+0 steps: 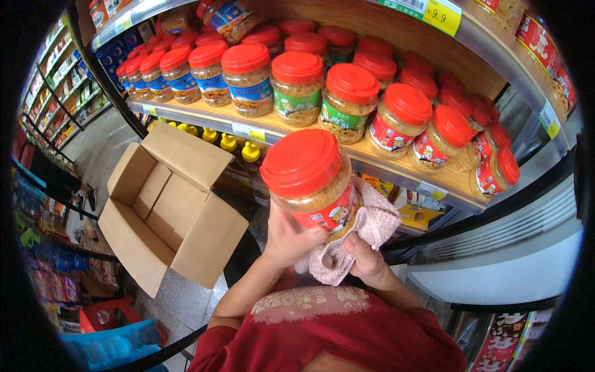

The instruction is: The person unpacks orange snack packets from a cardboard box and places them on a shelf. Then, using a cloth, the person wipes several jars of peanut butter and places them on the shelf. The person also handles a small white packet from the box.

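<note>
My left hand is closed round the lower left side of a clear plastic jar with a red lid, a red label and a tan, flaky filling. In my right hand is a pink terry cloth, folded and pressed against the jar's lower right side. The jar is a little tilted, its lid upward, in front of the shelf. Similar red-lidded jars with blue labels, green labels and red labels stand there in rows. One more jar lies tilted on top of the others.
An open, unfilled cardboard box is at the left, below the shelf edge. Yellow-capped bottles stand underneath. A white slatted appliance is at the right. A red stool is at the lower left; a person's feet show in the aisle.
</note>
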Demonstrator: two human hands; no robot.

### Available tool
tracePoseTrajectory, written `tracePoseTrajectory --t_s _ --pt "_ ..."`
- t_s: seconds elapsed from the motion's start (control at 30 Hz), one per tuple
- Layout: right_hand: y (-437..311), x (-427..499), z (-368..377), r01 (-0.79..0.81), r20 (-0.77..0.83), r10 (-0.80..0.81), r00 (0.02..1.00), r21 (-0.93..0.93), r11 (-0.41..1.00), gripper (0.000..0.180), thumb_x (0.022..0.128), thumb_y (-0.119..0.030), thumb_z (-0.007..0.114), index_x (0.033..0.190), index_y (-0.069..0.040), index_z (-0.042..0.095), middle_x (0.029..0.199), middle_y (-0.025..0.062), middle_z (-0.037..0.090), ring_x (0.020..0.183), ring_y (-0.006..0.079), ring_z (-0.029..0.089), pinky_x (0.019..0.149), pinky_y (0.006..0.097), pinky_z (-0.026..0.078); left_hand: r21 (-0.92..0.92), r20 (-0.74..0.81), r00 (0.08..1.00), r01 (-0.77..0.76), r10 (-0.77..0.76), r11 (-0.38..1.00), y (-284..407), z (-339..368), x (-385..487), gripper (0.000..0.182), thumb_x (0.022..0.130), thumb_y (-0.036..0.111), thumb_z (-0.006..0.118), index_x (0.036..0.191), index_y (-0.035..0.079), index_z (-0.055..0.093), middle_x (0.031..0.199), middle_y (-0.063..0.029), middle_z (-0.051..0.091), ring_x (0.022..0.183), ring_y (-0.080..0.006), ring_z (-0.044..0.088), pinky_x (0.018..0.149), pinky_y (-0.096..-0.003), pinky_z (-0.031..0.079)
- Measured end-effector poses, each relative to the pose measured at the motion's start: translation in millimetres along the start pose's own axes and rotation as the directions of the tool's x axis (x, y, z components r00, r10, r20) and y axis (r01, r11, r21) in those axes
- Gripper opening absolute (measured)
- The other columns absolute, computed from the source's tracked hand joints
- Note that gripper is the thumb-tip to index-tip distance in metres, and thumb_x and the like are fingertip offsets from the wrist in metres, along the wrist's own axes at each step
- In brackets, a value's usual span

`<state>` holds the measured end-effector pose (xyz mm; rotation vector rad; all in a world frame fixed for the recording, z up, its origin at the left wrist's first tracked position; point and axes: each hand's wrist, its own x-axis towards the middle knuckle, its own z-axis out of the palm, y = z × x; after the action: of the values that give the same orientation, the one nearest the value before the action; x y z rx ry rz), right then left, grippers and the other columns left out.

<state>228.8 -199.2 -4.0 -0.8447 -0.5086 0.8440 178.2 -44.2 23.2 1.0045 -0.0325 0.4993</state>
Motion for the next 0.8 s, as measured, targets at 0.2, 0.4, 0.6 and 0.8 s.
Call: tracePoseTrajectory --t_s 0.2,0.4,0.6,0.8 --pt "-10 0 6 -0.010 0.009 0.009 1.000 0.044 0.999 0.046 0.088 -0.015 0.051 0.131 -0.001 0.041 0.125 0.0082 0.052 0.115 0.0207 0.049 0.099 0.0343 0.036 0.038 -0.012 1.000 -0.012 0.012 0.999 4 3 3 0.095 0.064 0.019 0.084 0.137 0.003 0.025 0.131 -0.0112 0.044 0.119 -0.0208 0.047 0.100 -0.0374 0.038" --pt "-27 -6 14 0.141 0.144 -0.101 0.984 -0.296 0.945 0.061 0.081 -0.014 0.062 0.135 -0.002 0.036 0.130 0.0105 0.048 0.122 0.0228 0.043 0.103 0.0383 0.033 -0.317 -0.007 0.988 0.143 -0.153 0.938 -5 -5 -3 0.087 0.073 0.040 0.075 0.136 0.000 0.030 0.130 -0.0140 0.048 0.116 -0.0236 0.051 0.099 -0.0383 0.040" --pt "-21 -7 -7 -0.014 -0.005 0.014 1.000 -0.086 0.996 0.078 0.080 -0.031 0.062 0.140 -0.002 0.024 0.136 0.0154 0.042 0.125 0.0268 0.043 0.102 0.0412 0.038 -0.556 0.134 0.983 0.181 -0.128 0.811 -6 -18 -7 0.078 0.078 0.045 0.069 0.134 0.001 0.036 0.130 -0.0144 0.050 0.117 -0.0264 0.051 0.100 -0.0423 0.040" --pt "-15 -4 2 0.013 0.002 -0.013 1.000 0.096 0.995 0.083 0.083 -0.046 0.063 0.141 -0.002 0.024 0.136 0.0141 0.044 0.121 0.0250 0.047 0.101 0.0400 0.039 -0.521 0.190 0.975 0.200 -0.116 0.830 -11 -20 -10 0.084 0.076 0.045 0.072 0.135 -0.001 0.034 0.131 -0.0157 0.049 0.118 -0.0267 0.051 0.101 -0.0421 0.040"
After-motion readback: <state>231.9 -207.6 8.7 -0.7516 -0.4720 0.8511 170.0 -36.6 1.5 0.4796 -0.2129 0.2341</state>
